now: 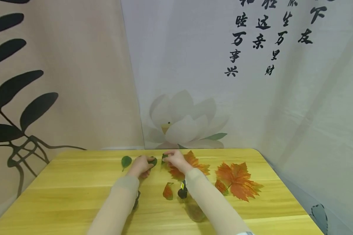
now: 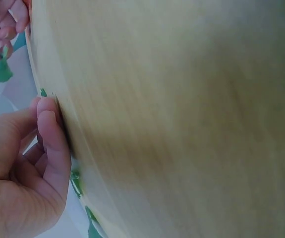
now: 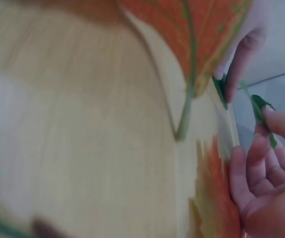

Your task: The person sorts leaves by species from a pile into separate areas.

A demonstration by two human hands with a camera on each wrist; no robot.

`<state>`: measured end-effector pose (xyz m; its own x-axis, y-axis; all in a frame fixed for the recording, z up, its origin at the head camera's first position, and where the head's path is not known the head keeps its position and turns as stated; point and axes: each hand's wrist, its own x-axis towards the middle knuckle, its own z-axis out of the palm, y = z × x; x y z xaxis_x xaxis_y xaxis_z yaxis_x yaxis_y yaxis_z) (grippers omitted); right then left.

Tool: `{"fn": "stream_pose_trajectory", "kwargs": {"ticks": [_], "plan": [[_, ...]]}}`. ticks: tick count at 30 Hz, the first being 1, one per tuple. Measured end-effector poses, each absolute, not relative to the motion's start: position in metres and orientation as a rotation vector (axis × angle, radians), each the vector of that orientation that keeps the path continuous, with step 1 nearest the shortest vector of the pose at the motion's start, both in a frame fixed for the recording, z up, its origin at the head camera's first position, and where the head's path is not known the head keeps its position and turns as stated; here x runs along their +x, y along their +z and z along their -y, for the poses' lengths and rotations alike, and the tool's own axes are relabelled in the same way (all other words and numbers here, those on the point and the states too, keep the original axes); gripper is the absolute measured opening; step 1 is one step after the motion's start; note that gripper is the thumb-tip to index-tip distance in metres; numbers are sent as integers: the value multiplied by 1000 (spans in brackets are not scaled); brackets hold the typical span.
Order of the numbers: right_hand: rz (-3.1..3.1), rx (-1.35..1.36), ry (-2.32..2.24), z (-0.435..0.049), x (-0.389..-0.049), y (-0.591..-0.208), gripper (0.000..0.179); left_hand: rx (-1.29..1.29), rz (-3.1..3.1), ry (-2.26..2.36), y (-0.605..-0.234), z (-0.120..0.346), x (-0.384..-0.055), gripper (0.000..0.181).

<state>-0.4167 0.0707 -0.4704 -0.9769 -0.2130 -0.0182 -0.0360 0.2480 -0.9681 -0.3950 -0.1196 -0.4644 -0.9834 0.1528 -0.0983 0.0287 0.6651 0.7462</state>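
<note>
Near the table's far edge, my left hand (image 1: pixel 139 165) pinches a small dark green leaf (image 1: pixel 153 161) between thumb and fingertip. In the left wrist view only a green tip (image 2: pixel 43 92) of it shows past the fingers. My right hand (image 1: pixel 176 160), just to the right, holds a second green leaf (image 3: pixel 259 106) by thumb and index finger, raised off the wood. Below that hand lies an orange maple leaf (image 1: pixel 196 163), partly covered by it. Another round green leaf (image 1: pixel 126 161) lies left of my left hand. A reddish patch (image 1: pixel 145 174) shows under the left fingers.
A second orange maple leaf (image 1: pixel 239 182) lies at right, beside a small orange-green leaf (image 1: pixel 221 187). Nearer me are a red-green leaf (image 1: pixel 168 191), a black object with a yellow label (image 1: pixel 182 192) and a brownish translucent thing (image 1: pixel 194 210), partly behind my right sleeve.
</note>
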Motion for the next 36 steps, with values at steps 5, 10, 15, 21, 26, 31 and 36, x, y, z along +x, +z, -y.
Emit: {"fn": "stream_pose_trajectory", "kwargs": {"ticks": [5, 10, 15, 21, 26, 31, 36], "plan": [[-2479, -290, -1689, -77, -422, -473, 32, 149, -2722, 1211, -463, 121, -397, 42], [-2564, -299, -1586, -84, -427, -477, 31, 132, -2709, 1209, -463, 122, -400, 43], [-2540, -296, -1579, -85, -431, -475, 32, 147, -2713, 1206, -465, 123, -404, 43], [-2575, -326, -1503, -80, -435, -473, 32, 166, -2712, 1208, -465, 123, -409, 43], [-2683, -363, -1374, -77, -439, -474, 32, 156, -2704, 1209, -462, 124, -410, 43], [-2745, -384, -1263, -76, -439, -473, 33, 151, -2717, 1194, -460, 123, -409, 43], [-2769, -399, -1204, -75, -436, -470, 33, 141, -2705, 1204, -460, 122, -408, 43]]}}
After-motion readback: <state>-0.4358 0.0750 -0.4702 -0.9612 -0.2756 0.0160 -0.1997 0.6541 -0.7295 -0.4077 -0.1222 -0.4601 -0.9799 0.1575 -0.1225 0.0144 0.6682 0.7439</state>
